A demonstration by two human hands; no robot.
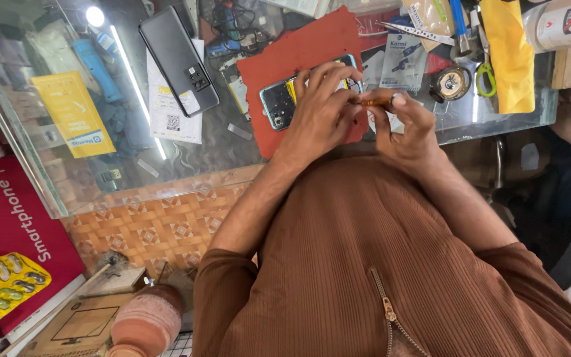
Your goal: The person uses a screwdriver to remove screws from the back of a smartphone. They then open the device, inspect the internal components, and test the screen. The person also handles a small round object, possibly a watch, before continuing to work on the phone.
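1. so the opened smartphone with a teal frame and bare insides (279, 106) lies flat on a ragged-edged red rubber-looking work mat (312, 46), which sits on the glass counter top (232, 142)
2. left hand (318, 112) is clamped down over the phone's right half, fingers curled over the top edge, pinning it
3. right hand (408, 129) is just right of the mat, pinched shut on a slim orange-handled screwdriver (375, 101) whose tip points left into the phone
4. not much elbow room: above the mat it's all tool clutter, and right of it a yellow cloth (510, 56) hangs over the counter edge
5. left of the mat, a dark glossy slab phone (178, 59) lies on white paper (170, 116), with open glass further left
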